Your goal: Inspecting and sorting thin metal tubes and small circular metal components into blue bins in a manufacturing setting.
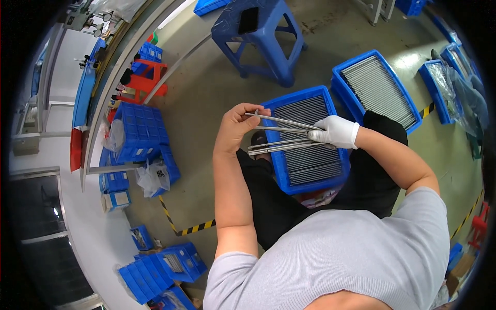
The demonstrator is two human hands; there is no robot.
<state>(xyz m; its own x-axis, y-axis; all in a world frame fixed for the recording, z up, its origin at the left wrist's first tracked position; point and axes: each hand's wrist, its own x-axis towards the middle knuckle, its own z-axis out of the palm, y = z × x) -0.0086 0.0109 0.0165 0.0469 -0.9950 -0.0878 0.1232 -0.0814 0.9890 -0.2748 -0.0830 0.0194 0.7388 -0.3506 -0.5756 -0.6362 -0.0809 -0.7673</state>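
Slim, straight, grey metal-looking rods (281,148) span between both hands, above a blue rectangular plastic crate (310,188) lined with similar dark-grey rods (305,165). White-gloved right hand (335,132) clenched round the bunch at one end; bare left hand (236,128) pinching upper rods near their other end, lower ends free. Probably stiff, light singly, heavier bunched, maybe slippery; best held near both ends. Second blue plastic crate (346,99) ahead-right, holding paler rods (380,85).
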